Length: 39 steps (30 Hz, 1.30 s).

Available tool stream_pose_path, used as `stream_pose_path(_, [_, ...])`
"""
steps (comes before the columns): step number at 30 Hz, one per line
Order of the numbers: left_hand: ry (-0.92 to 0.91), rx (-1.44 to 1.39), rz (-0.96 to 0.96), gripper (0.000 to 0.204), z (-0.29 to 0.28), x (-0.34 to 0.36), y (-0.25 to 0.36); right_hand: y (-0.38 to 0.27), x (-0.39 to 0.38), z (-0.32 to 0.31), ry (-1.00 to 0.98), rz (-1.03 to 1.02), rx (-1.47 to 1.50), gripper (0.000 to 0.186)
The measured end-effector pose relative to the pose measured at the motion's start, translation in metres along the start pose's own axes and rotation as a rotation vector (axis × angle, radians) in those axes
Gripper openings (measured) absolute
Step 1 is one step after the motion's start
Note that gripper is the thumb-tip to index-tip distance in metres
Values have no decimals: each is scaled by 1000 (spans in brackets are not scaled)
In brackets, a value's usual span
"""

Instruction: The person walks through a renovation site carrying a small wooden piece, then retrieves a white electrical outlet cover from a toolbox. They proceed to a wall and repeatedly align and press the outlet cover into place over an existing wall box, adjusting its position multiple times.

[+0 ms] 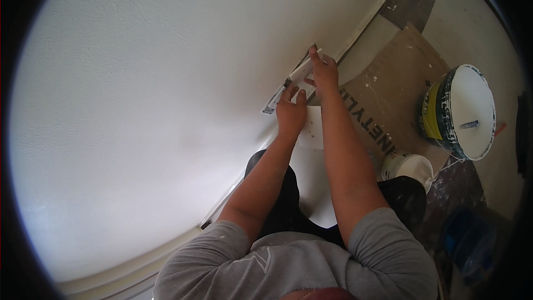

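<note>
Low on the white wall, both my hands are at a long, narrow white piece with dark, smudged edges; its exact kind is unclear. It lies slanted, against or very near the wall. My left hand grips its lower part, fingers bent round the near edge. Further up, my right hand holds the upper part, thumb and fingers closed on it. The fingers partly cover the piece. Beneath my hands, between my forearms, is a flat white surface with a few specks.
To the right, a large bucket holds white material with a tool's handle sticking out. A smaller white bucket stands by my right knee. Paint-spotted cardboard covers the floor along the wall. A blue translucent container sits at the lower right.
</note>
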<state>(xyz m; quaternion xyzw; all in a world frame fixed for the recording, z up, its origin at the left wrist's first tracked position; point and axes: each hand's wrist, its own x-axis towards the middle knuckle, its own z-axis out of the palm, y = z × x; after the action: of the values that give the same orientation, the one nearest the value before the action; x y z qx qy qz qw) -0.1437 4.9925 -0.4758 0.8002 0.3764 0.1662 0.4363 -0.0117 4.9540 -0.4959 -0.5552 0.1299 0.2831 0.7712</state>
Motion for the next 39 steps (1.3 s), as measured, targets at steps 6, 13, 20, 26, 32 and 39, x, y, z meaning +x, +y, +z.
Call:
stream_pose_path(6, [10,24,57,47,0,4,-1,8,7,3,74,-64,17,90])
stream_pose_path(13, [-48,65,41,49,-4,8,-2,6,8,4,27,-41,30,86])
stream_pose_path(20, [-39,-26,46,47,-1,6,-3,6,3,3,32,-121,72,86])
stream_pose_path(26, [-50,10,88,48,3,4,-7,7,5,0,2,-110,136,89])
stream_pose_path(32, [-46,12,96,48,2,7,-10,6,2,3,21,-110,117,90])
stream_pose_path(39, [-64,30,94,48,1,8,-7,9,7,2,44,-123,90,90])
